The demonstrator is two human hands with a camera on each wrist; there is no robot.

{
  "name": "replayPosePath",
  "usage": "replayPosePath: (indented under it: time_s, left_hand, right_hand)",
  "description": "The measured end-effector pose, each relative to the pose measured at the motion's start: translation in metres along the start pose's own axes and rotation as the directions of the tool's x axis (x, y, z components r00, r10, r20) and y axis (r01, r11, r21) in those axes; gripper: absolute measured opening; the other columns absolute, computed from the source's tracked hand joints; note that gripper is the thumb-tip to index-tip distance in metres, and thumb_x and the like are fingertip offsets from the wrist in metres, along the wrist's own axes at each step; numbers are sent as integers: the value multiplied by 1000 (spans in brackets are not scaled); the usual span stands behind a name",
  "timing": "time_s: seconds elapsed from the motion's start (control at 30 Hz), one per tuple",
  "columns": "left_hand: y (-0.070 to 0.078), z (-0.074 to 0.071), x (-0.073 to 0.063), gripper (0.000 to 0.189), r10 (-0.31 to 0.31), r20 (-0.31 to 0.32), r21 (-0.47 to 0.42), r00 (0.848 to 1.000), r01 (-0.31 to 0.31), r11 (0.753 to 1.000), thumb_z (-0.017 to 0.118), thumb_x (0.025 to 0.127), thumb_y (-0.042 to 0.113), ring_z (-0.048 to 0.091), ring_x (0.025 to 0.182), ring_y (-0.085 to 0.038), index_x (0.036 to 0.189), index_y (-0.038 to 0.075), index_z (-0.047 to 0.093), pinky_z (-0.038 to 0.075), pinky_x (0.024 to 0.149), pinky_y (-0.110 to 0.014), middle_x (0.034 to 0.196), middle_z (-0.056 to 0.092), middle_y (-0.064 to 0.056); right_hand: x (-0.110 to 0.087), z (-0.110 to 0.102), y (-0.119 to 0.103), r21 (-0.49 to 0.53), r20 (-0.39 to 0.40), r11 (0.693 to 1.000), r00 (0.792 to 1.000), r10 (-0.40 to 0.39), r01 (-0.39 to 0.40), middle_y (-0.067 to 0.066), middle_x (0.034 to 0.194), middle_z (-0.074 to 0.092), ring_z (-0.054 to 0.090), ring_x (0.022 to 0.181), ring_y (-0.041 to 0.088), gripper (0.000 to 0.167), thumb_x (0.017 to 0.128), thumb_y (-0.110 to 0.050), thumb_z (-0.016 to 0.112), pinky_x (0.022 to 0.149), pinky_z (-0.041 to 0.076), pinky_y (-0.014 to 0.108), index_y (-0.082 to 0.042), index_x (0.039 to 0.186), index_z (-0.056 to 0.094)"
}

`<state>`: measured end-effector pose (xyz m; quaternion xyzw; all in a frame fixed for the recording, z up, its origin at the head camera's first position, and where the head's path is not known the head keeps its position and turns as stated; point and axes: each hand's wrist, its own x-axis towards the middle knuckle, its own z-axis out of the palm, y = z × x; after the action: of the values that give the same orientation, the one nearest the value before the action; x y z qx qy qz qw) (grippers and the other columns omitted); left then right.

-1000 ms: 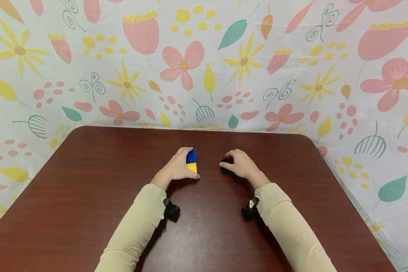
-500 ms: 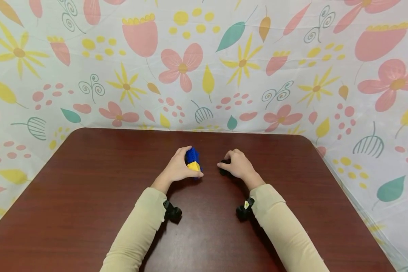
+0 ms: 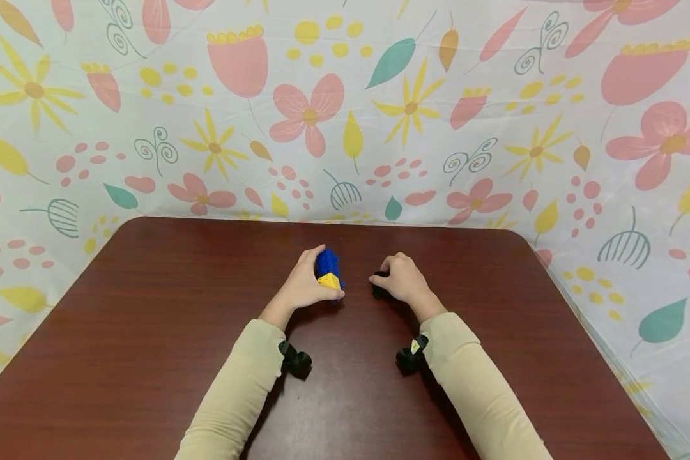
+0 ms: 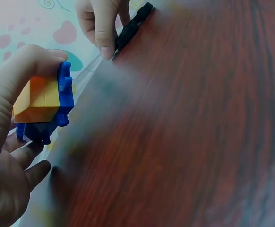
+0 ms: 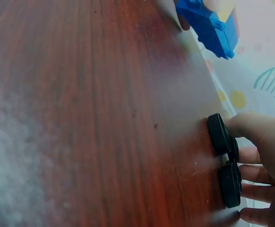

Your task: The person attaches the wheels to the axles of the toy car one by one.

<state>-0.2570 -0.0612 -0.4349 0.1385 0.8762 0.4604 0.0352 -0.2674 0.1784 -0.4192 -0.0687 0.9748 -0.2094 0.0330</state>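
Observation:
My left hand [image 3: 303, 281] holds a blue-and-yellow toy block piece [image 3: 329, 263] between thumb and fingers, left of the table's middle. In the left wrist view, its yellow sloped block [image 4: 39, 99] sits against a blue part with rounded tabs, the thumb pressed on top. Across a short gap, my right hand [image 3: 409, 281] grips a black wheeled piece [image 3: 379, 289] low at the tabletop. Two black wheels [image 5: 219, 135] show joined in line in the right wrist view, the thumb at one and fingers behind; the hand covers their far side.
A dark red-brown wooden table [image 3: 149, 332] lies under both arms. Behind it hangs a white cloth [image 3: 345, 166] with flower and leaf prints. Black wrist cameras [image 3: 296, 361] hang below both light sleeves, near the table surface.
The left hand has tilted the blue-and-yellow toy piece and shifted slightly right, so more of its blue side shows. The right hand has moved slightly left with the black wheeled piece.

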Motion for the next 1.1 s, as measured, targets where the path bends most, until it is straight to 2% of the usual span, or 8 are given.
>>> replayPosePath:
  time_s: [0.17,0.33,0.57,0.77,0.97,1.1]
  left_hand:
    - [-1,2,2,108,5,-10,-21,1000,-5,1000,85,64,35,45,124,-29,150,16,23,47,97,-44,147,29,-8]
    - [-1,4,3,106,-17,-18,-40,1000,16,999,85,64,36,45,123,-29,149,15,26,47,97,-46,146,31,-8]
    - [1,6,2,102,-58,-28,-61,998,57,997,84,65,41,45,125,-30,147,17,28,45,100,-48,144,36,-8]
    - [1,7,-2,101,-83,-34,-103,996,80,991,83,66,44,44,128,-30,148,19,28,45,100,-48,146,36,-8]
    - [-2,9,-3,99,-69,-29,-180,997,63,982,83,69,36,44,129,-29,148,17,26,47,99,-44,146,35,-8]
    - [-1,9,-3,101,-31,-30,-213,999,23,977,82,70,32,43,131,-30,150,16,23,45,101,-45,149,31,-9]
  right_hand:
    - [1,-2,2,65,-21,998,1000,0,1,13,108,56,57,95,28,38,87,-37,66,83,49,43,-4,107,61]
    - [1,-3,4,139,-49,990,999,4,3,13,111,59,57,103,30,39,88,-36,65,88,49,45,-6,112,61]
    - [-2,-3,8,183,-94,979,993,-71,88,15,122,58,55,111,31,39,91,-30,61,92,47,48,-7,123,60]
    - [-5,-2,9,214,-138,967,984,-113,141,14,118,58,57,108,31,38,92,-29,61,91,48,47,-7,123,61]
    - [-10,1,6,278,-221,939,965,-144,204,15,116,60,59,106,31,38,90,-27,64,90,49,48,-6,122,61]
    - [-13,4,3,297,-258,927,954,-151,228,14,114,62,59,105,29,37,89,-27,66,89,49,47,-7,119,62]
